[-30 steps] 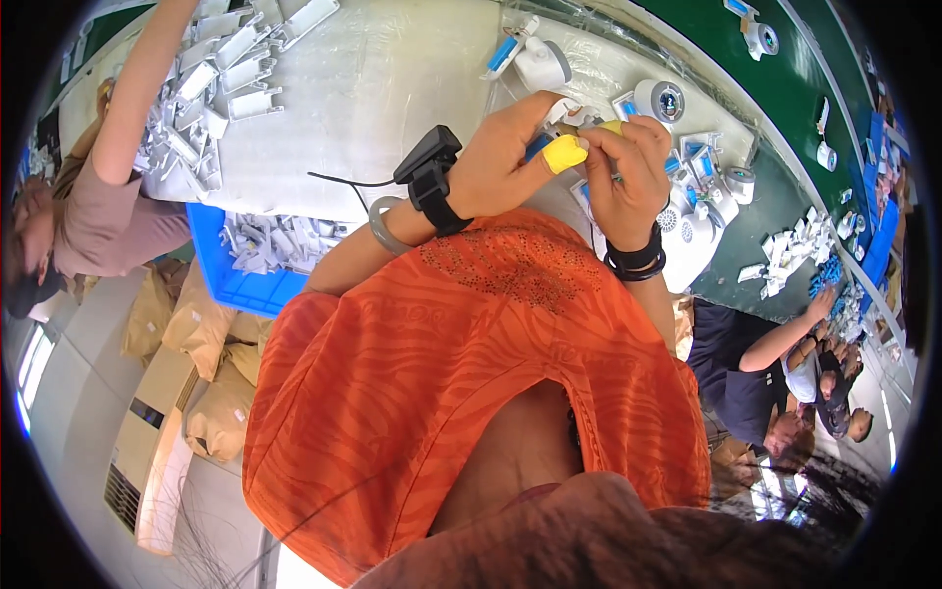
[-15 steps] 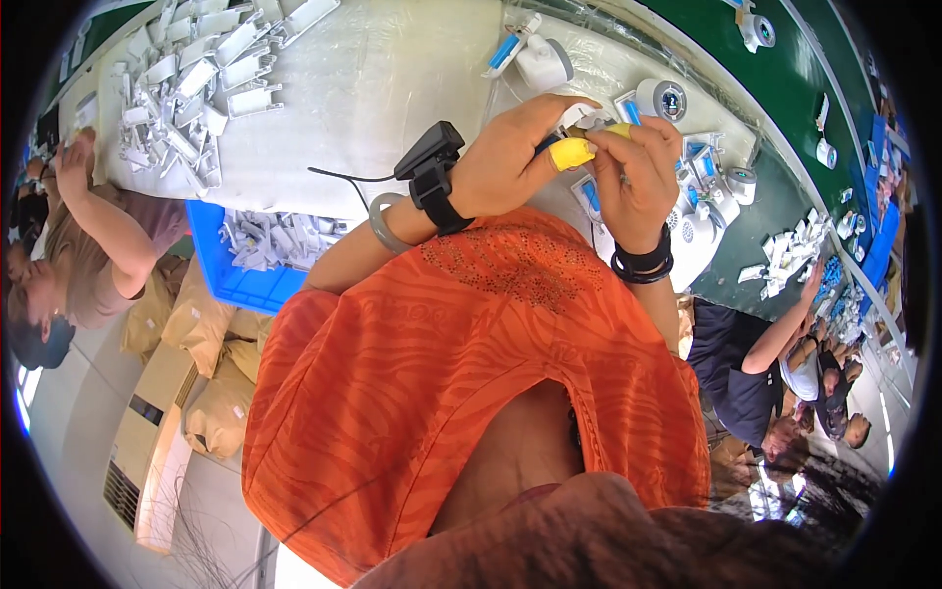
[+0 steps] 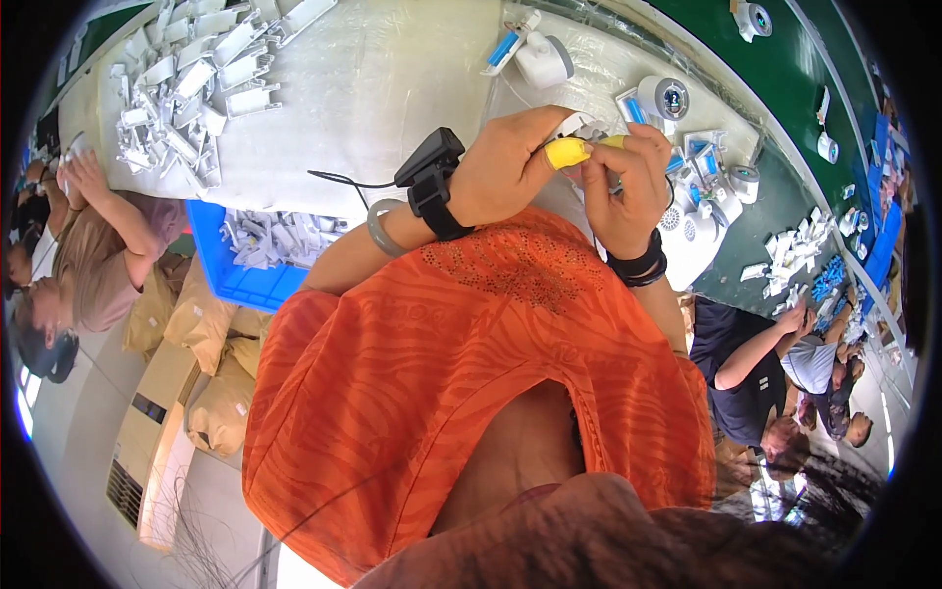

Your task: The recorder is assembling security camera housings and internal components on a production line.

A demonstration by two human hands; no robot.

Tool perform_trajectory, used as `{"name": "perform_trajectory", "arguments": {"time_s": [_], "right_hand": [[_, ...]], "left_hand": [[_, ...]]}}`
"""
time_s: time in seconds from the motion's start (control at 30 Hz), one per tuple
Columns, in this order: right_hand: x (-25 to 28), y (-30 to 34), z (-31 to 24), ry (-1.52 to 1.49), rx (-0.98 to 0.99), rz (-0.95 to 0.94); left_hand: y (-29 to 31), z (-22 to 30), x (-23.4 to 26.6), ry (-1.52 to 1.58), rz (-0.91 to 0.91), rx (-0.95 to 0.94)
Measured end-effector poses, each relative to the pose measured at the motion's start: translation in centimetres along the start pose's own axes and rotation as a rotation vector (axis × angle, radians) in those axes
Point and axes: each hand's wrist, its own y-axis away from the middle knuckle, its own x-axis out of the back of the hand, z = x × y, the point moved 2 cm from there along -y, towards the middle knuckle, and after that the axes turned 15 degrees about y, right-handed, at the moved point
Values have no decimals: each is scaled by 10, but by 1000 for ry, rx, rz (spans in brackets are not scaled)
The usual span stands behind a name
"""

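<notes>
Above the work table, my left hand (image 3: 505, 167) is closed around a small white plastic part (image 3: 581, 125), with a yellow cover on the thumb pressing against it. Close by on the right, my right hand (image 3: 630, 187) pinches at the same part; yellow shows at its fingertips too. My fingers hide most of the part and whatever lies between them. Just beyond the hands stand a white round-headed unit (image 3: 663, 98) with a dark round face and another white unit (image 3: 543, 61) beside a blue-and-white piece.
Loose white plastic pieces (image 3: 186, 98) are heaped on the table at far left. A blue bin (image 3: 231, 287) of similar pieces sits beside my left forearm. More white units (image 3: 706, 201) crowd the right, on the green surface (image 3: 731, 260). Co-workers sit on both sides.
Both hands stay together on the white part. My right hand has shifted slightly down and its fingers have re-bent. The co-workers at left and right have moved their arms.
</notes>
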Motion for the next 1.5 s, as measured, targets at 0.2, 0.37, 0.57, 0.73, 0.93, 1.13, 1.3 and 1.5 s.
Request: {"name": "perform_trajectory", "arguments": {"time_s": [0.2,0.37,0.57,0.73,0.93,1.13,1.3,1.5], "right_hand": [[29,-21,7,-29,41,-98],[67,-64,38,49,19,-287],[90,-132,161,151,-163,-272],[65,-175,247,534,-92,-188],[9,-208,309,1156,-8,-315],[10,-190,296,443,-161,-46],[52,-171,199,-501,-435,-139],[111,-131,26,-493,-102,-559]], "left_hand": [[-25,34,2,-92,-188,96],[-77,65,27,133,-127,399],[-186,84,73,89,78,187],[-223,55,130,-958,423,-510],[-199,34,123,-712,273,-309],[-134,42,106,-345,200,-21],[-108,79,47,-140,147,-165],[-89,112,-3,-240,-73,-290]]}}
